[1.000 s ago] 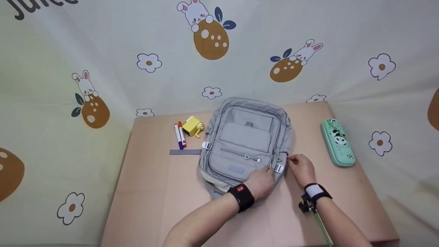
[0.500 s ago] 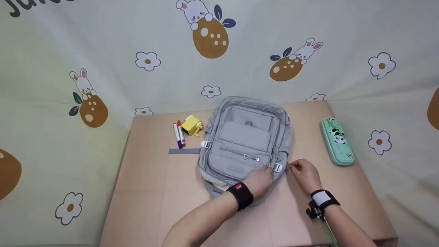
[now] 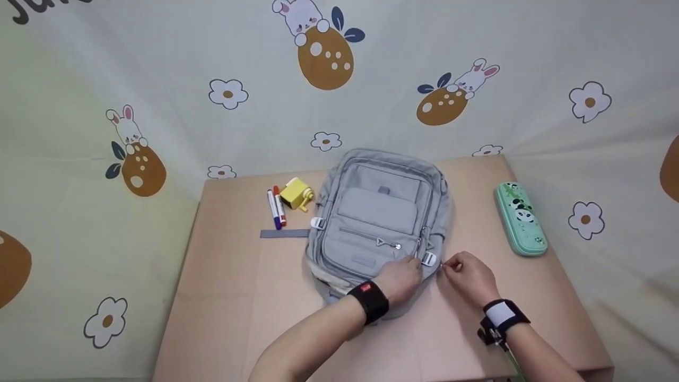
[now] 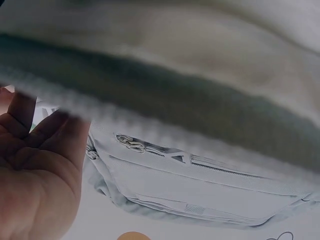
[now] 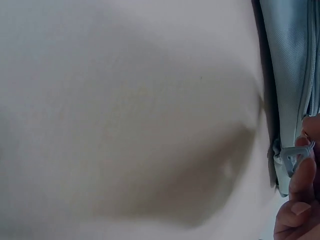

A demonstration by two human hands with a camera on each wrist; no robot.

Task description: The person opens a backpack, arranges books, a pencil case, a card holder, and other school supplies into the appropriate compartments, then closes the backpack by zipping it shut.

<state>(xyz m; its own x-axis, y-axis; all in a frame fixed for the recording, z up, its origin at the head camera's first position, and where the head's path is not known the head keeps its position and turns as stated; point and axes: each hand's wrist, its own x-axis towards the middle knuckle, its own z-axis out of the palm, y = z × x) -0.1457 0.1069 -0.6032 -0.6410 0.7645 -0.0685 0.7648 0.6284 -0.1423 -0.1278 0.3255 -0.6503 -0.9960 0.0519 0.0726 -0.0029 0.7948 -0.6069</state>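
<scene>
A grey backpack (image 3: 379, 212) lies on the table with its front face up. My left hand (image 3: 400, 278) grips its lower right edge beside a white buckle (image 3: 429, 259). In the left wrist view the fingers (image 4: 65, 135) reach up to the zipper-toothed edge, and the bag fabric hides their tips. Along the bag's right side my right hand (image 3: 471, 275) pinches a zipper pull, its thumb and forefinger together. The right wrist view shows this grey triangular zipper pull (image 5: 294, 157) at the fingertips, below the zipper track.
Two markers (image 3: 276, 207) and a yellow pencil sharpener (image 3: 297, 193) with a crank lie left of the backpack. A flat grey strip (image 3: 284, 233) sticks out at its left side. A green panda pencil case (image 3: 521, 218) lies near the table's (image 3: 223, 297) right edge.
My right hand has slid toward the near side along the backpack's right edge, with the zipper pull between its fingers. My left hand stays at the lower right edge.
</scene>
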